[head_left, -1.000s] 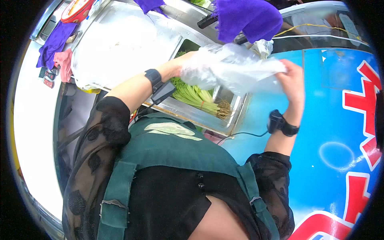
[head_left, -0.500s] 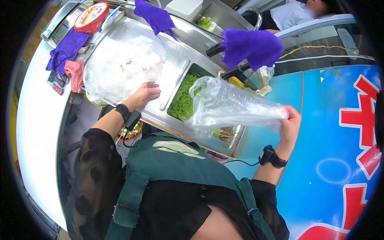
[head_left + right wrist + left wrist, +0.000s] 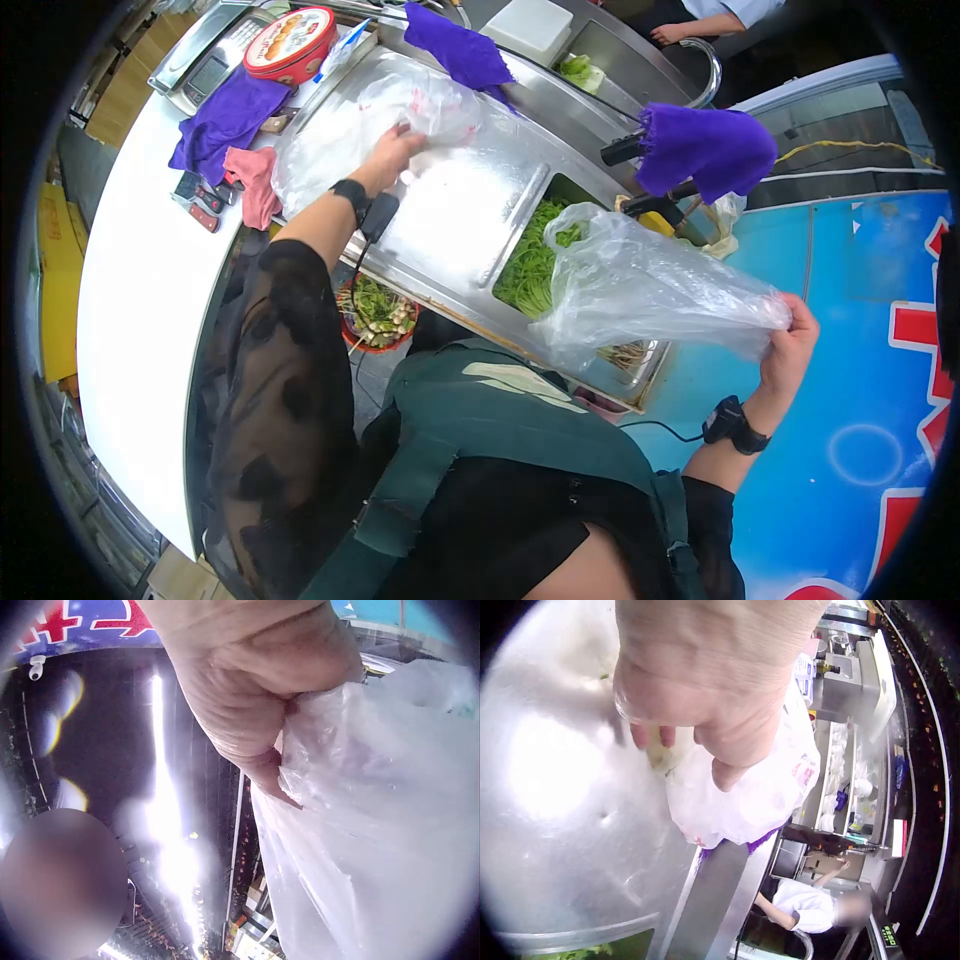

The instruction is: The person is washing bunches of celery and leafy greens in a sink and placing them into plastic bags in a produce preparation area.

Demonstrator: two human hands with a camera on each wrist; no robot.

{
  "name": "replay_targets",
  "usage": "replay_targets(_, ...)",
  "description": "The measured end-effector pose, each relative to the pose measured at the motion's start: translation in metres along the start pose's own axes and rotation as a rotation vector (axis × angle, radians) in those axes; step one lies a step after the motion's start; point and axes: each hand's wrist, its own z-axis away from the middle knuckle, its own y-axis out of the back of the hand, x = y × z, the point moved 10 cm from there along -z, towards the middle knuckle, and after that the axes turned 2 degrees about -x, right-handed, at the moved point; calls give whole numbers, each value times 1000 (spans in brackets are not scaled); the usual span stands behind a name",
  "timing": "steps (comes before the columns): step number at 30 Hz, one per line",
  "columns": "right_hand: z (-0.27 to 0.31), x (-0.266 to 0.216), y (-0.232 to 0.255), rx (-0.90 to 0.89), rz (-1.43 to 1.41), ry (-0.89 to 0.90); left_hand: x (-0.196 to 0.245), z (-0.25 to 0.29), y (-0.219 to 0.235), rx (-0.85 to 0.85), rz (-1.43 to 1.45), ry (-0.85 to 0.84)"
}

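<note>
My right hand [image 3: 790, 345] pinches one end of a clear plastic bag [image 3: 650, 280], which stretches left over the vegetable compartment and partly covers it. In the right wrist view, the thumb presses against the bag's bunched film [image 3: 360, 787]. My left hand [image 3: 390, 160] is at a second, whitish plastic bag [image 3: 325, 150] on the metal tray [image 3: 450, 230]. Its fingers [image 3: 667, 736] curl at a pale yellowish part of that bag, with the thumb apart, in the left wrist view. Leafy greens [image 3: 530, 265] lie in the compartment under the clear bag, rooted ends showing at its right.
Purple cloths [image 3: 705, 150] hang over black handles and the tray's back rim. A red round tin [image 3: 290, 45], a scale [image 3: 210, 75], a pink cloth [image 3: 253, 185] and red-handled knives [image 3: 205, 205] stand left. A basket of vegetables [image 3: 378, 315] is below. Another person's arm [image 3: 700, 28] shows behind.
My left hand has gone from the clear bag to the whitish bag and then further back over it, baring metal in front. The right hand keeps its hold while the clear bag spreads out.
</note>
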Motion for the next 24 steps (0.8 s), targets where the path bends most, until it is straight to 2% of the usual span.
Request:
replay_targets(1,2,-1,1,0,-4,1,13,-12,11,72,-58,-68)
replay_targets(2,4,-2,2,-1,11,0,17,-29,20,76,-62,-123)
replay_targets(3,3,-2,3,-2,24,-2,25,-40,29,77,-66,-127)
replay_targets(4,2,-3,3,3,21,1,34,-49,43,158,-112,-134)
replay_targets(6,7,-2,9,42,16,-29,54,-46,52,242,-105,-182)
replay_targets(7,10,-1,12,54,29,-40,59,-40,59,351,-99,-164)
replay_targets(10,8,-5,25,100,-25,7,55,-34,50,314,-89,-173)
replay_targets(12,2,1,21,122,325,-75,15,-22,5,-33,-35,67)
replay_targets(13,7,4,20,132,339,-85,-4,-7,-17,-91,-18,105)
replay_targets(15,9,-1,14,105,-92,38,-23,41,-76,-350,-126,75)
replay_targets(17,0,3,8,105,-22,-5,-33,100,-132,-560,-101,139)
replay_targets(18,-3,9,-1,62,31,-39,-39,121,-152,-612,-137,142)
replay_targets(19,-9,12,-9,9,87,-62,-42,132,-169,-683,-111,71)
replay_targets(21,-9,1,-19,-46,81,-8,-24,152,-196,-691,-113,-79)
replay_targets(24,-9,-20,-29,-33,-64,84,-4,162,-219,-657,43,-134)
